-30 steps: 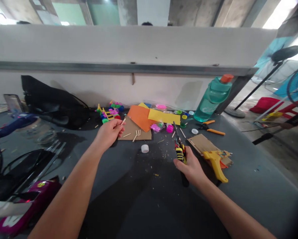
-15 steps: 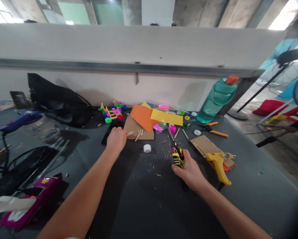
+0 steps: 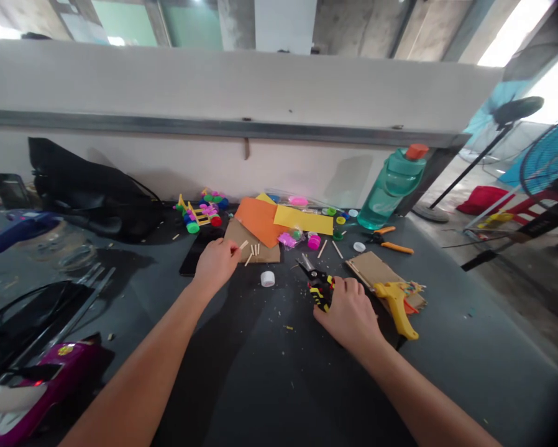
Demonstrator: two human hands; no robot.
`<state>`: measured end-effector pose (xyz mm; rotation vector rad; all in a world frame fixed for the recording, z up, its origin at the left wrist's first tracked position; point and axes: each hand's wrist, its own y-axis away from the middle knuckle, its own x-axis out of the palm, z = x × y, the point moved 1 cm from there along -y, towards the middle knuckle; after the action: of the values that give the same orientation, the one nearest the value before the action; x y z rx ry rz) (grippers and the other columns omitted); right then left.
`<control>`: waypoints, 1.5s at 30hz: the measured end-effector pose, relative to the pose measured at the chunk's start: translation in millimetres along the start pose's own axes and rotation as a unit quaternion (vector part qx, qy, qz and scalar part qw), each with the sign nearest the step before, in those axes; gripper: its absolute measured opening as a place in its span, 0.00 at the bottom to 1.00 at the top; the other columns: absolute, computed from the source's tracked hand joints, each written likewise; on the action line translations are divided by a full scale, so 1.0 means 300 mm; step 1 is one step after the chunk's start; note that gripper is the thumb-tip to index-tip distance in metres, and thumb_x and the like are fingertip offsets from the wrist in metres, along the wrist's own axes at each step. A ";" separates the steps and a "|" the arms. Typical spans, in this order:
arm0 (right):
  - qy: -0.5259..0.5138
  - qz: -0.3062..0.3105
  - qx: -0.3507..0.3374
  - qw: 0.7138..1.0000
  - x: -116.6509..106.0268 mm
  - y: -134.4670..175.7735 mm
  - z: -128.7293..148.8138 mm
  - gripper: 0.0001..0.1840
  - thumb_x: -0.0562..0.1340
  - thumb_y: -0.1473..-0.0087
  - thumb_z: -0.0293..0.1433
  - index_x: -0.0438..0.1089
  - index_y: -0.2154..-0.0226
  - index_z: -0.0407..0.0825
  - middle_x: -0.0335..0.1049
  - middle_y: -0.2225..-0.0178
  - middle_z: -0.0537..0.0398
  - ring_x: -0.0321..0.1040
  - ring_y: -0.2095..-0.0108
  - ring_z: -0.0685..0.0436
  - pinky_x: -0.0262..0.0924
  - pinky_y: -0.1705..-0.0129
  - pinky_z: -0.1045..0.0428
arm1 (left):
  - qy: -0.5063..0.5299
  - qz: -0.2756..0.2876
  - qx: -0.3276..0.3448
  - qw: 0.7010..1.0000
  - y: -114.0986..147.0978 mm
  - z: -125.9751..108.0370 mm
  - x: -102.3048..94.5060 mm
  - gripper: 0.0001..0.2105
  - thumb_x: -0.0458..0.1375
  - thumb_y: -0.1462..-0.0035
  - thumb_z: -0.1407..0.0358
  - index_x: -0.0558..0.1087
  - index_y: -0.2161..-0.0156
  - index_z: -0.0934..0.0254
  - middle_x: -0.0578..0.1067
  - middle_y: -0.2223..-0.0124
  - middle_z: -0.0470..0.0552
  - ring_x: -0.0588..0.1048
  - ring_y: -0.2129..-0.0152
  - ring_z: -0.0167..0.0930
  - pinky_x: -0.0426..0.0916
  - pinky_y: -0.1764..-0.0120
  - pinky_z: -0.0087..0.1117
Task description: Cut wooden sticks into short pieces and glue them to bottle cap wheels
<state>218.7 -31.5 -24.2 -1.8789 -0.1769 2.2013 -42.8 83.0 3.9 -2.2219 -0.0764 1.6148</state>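
My left hand (image 3: 217, 264) is closed in a pinch at the edge of a cardboard piece (image 3: 272, 256), with a short wooden stick (image 3: 244, 244) at its fingertips. Several more cut stick pieces (image 3: 255, 250) lie on the cardboard beside it. A dark phone (image 3: 196, 251) lies partly under that hand. On the right, my right hand (image 3: 351, 310) is wrapped round the yellow-and-black handles of a cutter (image 3: 319, 279); its blades are parted and lie low over the table. Between the hands sits a white bottle cap (image 3: 268, 279).
Orange paper (image 3: 260, 220) and yellow paper (image 3: 302, 219) lie behind. A yellow glue gun (image 3: 397, 304) rests on cardboard at right, near orange-handled pliers (image 3: 391, 242) and a teal bottle (image 3: 391, 189). A small colourful toy build (image 3: 202, 214) and black bag (image 3: 90, 192) stand left.
The cutter has turned to point more leftward and its blades have parted, with my right hand now more over the handles. My left hand stays by the cardboard. The whole view has shifted slightly.
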 end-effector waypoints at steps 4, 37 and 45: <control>-0.012 -0.017 -0.017 1.000 -0.025 -0.011 -0.005 0.28 0.61 0.55 0.42 0.64 0.55 0.41 0.64 0.59 0.36 0.59 0.56 0.30 0.54 0.58 0.39 | 0.333 0.096 -0.048 0.937 0.060 -0.208 -0.015 0.11 0.51 0.46 0.58 0.70 0.69 0.64 0.70 0.75 0.47 0.66 0.80 0.27 0.58 0.76 0.27; -0.276 0.107 -0.131 0.946 0.008 0.023 0.059 0.08 0.59 0.48 0.26 0.73 0.73 0.51 0.73 0.73 0.59 0.67 0.70 0.50 0.54 0.67 0.57 | 0.540 0.389 -0.148 0.732 0.224 -0.314 0.126 0.14 0.59 0.51 0.56 0.64 0.71 0.67 0.70 0.81 0.45 0.72 0.84 0.26 0.72 0.78 0.30; -0.303 0.117 -0.131 0.937 -0.001 0.009 0.046 0.09 0.60 0.51 0.25 0.73 0.77 0.50 0.71 0.76 0.59 0.66 0.72 0.50 0.54 0.69 0.57 | 0.544 0.411 -0.170 0.711 0.219 -0.331 0.125 0.17 0.61 0.55 0.54 0.65 0.72 0.68 0.70 0.80 0.45 0.71 0.85 0.26 0.70 0.80 0.28</control>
<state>204.8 -33.4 -22.2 -1.3130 -0.3845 2.9995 49.4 4.8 -26.6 -3.3823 1.1560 0.1990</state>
